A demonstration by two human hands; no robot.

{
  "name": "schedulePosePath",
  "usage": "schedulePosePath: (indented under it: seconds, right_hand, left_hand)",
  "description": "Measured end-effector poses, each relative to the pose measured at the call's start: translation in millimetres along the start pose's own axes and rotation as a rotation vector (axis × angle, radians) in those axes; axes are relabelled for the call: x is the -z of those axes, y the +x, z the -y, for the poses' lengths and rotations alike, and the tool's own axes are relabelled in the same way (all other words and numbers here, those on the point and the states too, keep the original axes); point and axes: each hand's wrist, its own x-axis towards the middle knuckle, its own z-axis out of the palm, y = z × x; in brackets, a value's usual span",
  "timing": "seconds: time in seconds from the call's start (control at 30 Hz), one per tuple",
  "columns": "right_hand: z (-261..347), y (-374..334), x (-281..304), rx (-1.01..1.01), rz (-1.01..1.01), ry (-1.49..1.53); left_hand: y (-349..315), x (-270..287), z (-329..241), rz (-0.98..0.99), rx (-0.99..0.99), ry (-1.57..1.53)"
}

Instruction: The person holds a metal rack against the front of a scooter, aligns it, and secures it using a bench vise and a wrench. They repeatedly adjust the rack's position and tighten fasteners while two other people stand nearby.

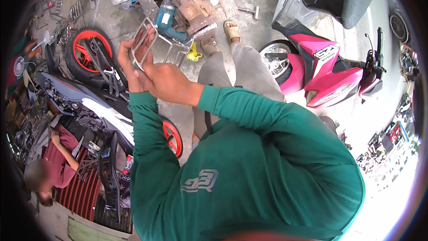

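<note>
A light metal bracket of thin bent bars is held up in front of me, left of my legs. My left hand is closed around its near-left end, with fingers behind and through the bars. My right hand is closed at the bracket's lower corner, its fingertips meeting my left palm; exactly what they pinch is hidden. Just beyond the bracket, a teal power drill lies beside a rusty bench vise.
A motorcycle with an orange-rimmed wheel stands at left, a pink scooter at right. A hammer and a yellow crumpled piece lie on the concrete floor. A person in a maroon shirt is at lower left.
</note>
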Motion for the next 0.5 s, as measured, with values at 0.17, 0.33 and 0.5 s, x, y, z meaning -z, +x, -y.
schedulePosePath:
  seconds: [0.17,0.33,0.5]
  right_hand:
    - [-13.0,27.1,-3.9,-0.009,-0.087,-0.042]
    - [-11.3,27.0,3.0,-0.071,-0.096,-0.099]
    - [-23.7,-3.9,19.7,0.052,-0.172,0.03]
  left_hand:
    - [38.1,0.1,1.5,0.081,-0.013,0.099]
    - [45.5,-21.2,-18.0,-0.034,0.227,0.121]
    - [25.4,-28.9,-15.2,-0.024,0.283,0.18]
